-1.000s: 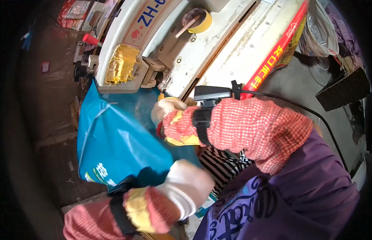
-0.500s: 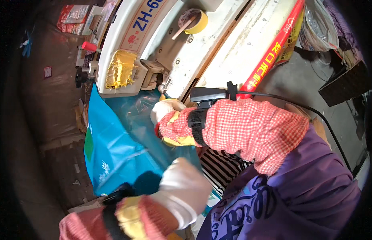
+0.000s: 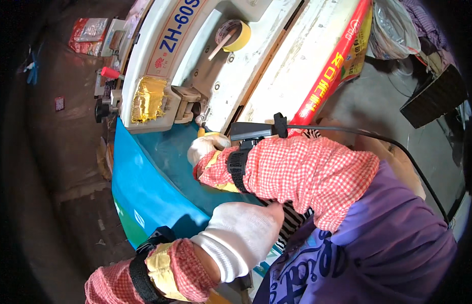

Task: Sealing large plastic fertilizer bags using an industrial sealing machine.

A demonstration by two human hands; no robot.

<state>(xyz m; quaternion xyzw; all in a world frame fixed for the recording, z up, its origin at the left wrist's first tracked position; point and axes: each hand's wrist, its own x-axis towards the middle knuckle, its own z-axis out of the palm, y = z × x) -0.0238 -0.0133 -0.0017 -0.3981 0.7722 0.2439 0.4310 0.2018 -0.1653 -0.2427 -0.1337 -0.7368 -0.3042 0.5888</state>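
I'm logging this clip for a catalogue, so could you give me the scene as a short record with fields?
Setting: white sewing machine on a workbench
Left hand: left hand in a white glove, resting on the near edge of the blue bag
Right hand: right hand in a white glove, pressing the bag close to the machine's head
Sleeves: red checked sleeve covers
On machine: roll of yellow tape

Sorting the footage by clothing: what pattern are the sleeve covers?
Red-and-white check, clearest in the head view on the right sleeve cover.
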